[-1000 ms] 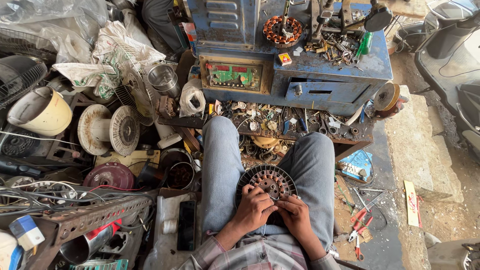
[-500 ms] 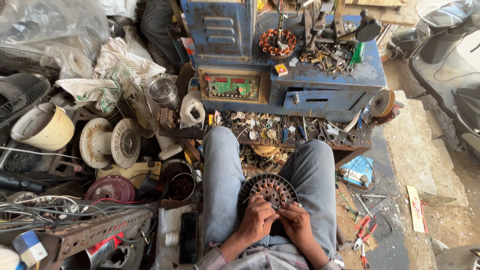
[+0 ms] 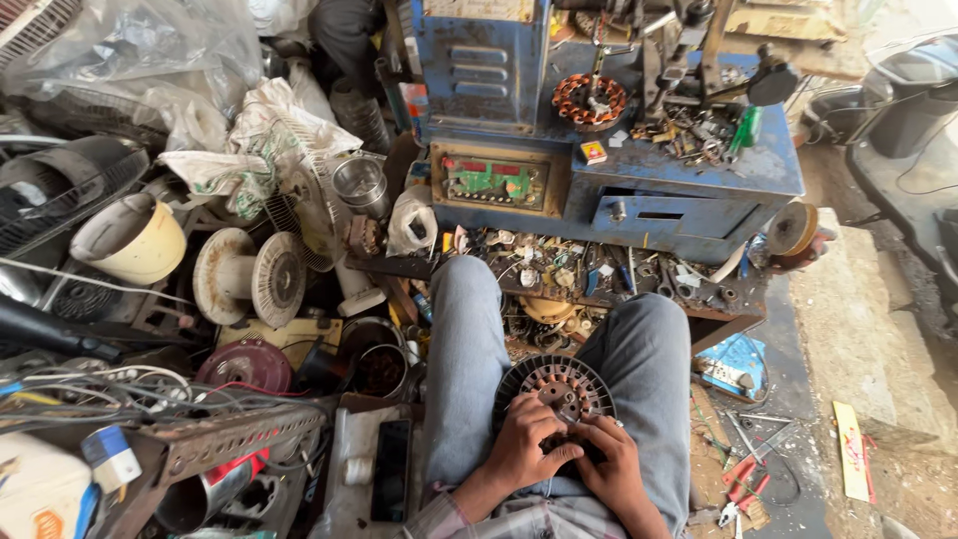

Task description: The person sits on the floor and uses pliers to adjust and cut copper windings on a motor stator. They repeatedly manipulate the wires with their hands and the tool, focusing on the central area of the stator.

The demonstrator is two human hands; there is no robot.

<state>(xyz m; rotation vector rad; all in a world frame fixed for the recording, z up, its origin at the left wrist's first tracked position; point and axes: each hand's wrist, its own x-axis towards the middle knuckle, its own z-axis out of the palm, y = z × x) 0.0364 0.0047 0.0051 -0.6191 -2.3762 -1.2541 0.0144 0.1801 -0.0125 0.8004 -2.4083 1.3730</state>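
Hands: the left hand and the right hand are both curled around the near edge of a round motor core, fingers pressed into its slots
Motor core: a dark, toothed disc with coppery windings, resting in the lap between the knees of grey jeans
Hidden: the near part of the disc lies under the fingers, and whatever the fingertips work on there cannot be made out; both forearms are cut off at the bottom edge
Hard to read: the small parts littering the low tray ahead of the knees blur into one another
Ahead: a blue winding machine with a green control panel and a second copper-wound core on top
Left: two empty cable spools, a cream pot, plastic bags and tangled wires
Right: red-handled pliers on a dusty concrete floor
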